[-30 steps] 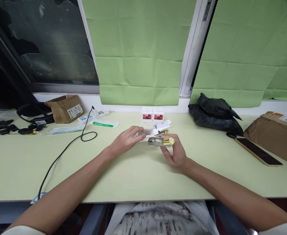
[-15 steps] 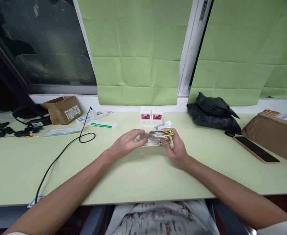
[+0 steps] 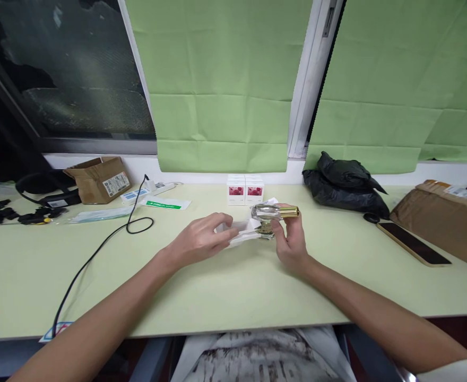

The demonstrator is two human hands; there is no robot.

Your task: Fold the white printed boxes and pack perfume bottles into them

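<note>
My right hand [image 3: 293, 241] holds a clear glass bottle with a gold cap [image 3: 274, 213] sideways, a little above the pale green desk [image 3: 233, 286]. My left hand [image 3: 201, 240] grips a small open white box [image 3: 242, 233], tilting it up off the desk just left of the bottle. A second gold-capped item [image 3: 265, 232] lies partly hidden behind the bottle and box. Two closed white boxes with red pictures [image 3: 245, 190] stand just beyond, near the wall.
A black bag [image 3: 347, 183] lies at the back right, with a phone [image 3: 412, 242] and a brown parcel [image 3: 448, 217] farther right. At back left are a cardboard box [image 3: 98, 179], a black cable [image 3: 98, 249], a power strip [image 3: 154, 188] and black straps [image 3: 6, 211].
My right hand has lifted the bottle up and to the right, away from the white box. My left hand has taken hold of the box and tipped it up.
</note>
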